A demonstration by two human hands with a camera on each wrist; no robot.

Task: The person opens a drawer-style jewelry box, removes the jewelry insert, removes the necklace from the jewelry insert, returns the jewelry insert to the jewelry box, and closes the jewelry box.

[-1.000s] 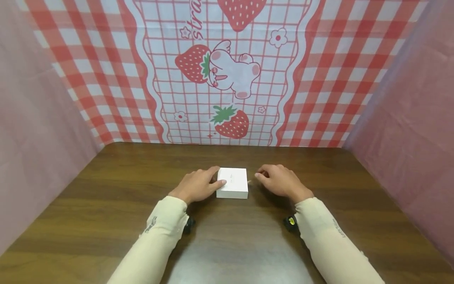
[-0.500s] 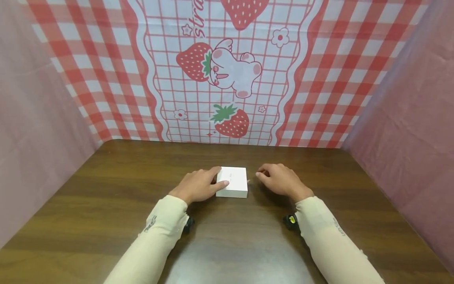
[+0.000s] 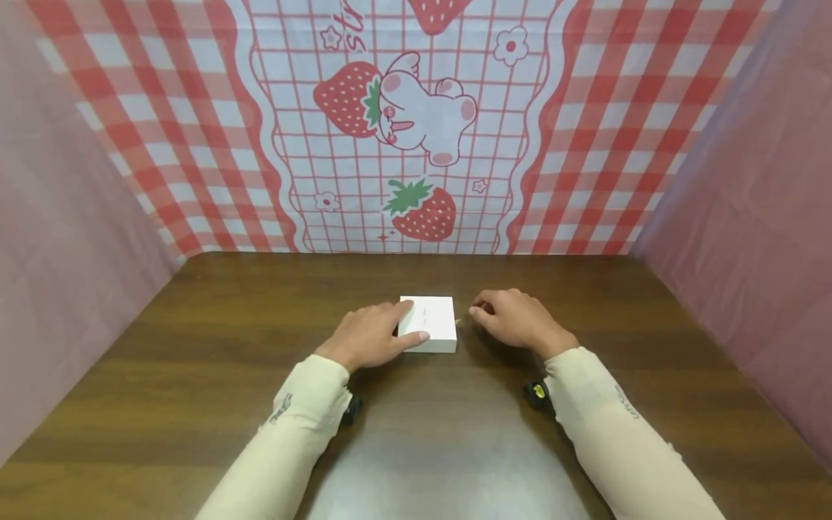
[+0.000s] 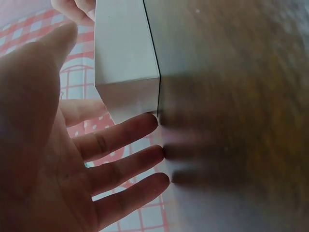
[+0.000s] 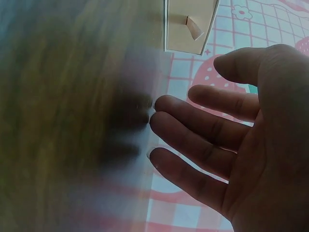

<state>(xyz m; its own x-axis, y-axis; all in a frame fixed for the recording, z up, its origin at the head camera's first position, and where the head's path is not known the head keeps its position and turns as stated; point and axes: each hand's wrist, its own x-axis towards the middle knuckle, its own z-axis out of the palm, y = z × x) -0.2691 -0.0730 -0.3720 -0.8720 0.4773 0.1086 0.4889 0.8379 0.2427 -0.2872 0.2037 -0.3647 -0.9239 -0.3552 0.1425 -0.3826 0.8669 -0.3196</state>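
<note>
A small flat white box (image 3: 443, 323) with faint print on its lid lies on the brown wooden table. My left hand (image 3: 367, 336) is at the box's left side, its index finger and thumb reaching over the lid. In the left wrist view the other fingers (image 4: 130, 166) stretch nearly straight, tips at the tabletop beside the box's corner. To the right of the box, a short gap away, my right hand (image 3: 516, 319) holds nothing, fingers slightly bent with tips near the table. A small pale tab (image 5: 195, 29) sticks out from the box's right side.
The wooden table (image 3: 260, 303) ends at a red-and-white checked cloth (image 3: 585, 144) with strawberry prints hanging behind it. Pink cloth (image 3: 734, 238) closes off both sides. A dark wrist camera (image 3: 536, 395) is strapped under the right sleeve.
My left hand has shifted slightly right, its thumb and index finger farther over the lid. The right hand stays nearly where it was beside the box. The head view has tilted a little.
</note>
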